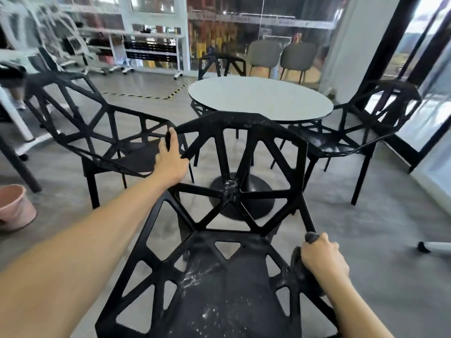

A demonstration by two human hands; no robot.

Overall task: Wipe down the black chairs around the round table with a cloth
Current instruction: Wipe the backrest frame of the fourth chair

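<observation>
Table: round grey-white table with a black pedestal base (260,98), middle of the view, on grey floor.
Near chair: black open-lattice plastic chair (240,198) closest to the camera, backrest toward the table; whitish smears on seat and on the backrest hub.
Left chair: second black lattice chair (97,123), just left of the near one.
Right chair: third black lattice chair (351,132) at the table's right edge.
Far chair: fourth black lattice chair (220,65) behind the table, partly hidden.
Bucket: pink plastic bucket (14,206) on the floor, far left.
Left hand (170,159): fingers wrapped round the near chair's upper-left backrest rim.
Right hand (322,258): clenched on a dark grey cloth (301,269), pressed against the chair's right side rail.
</observation>
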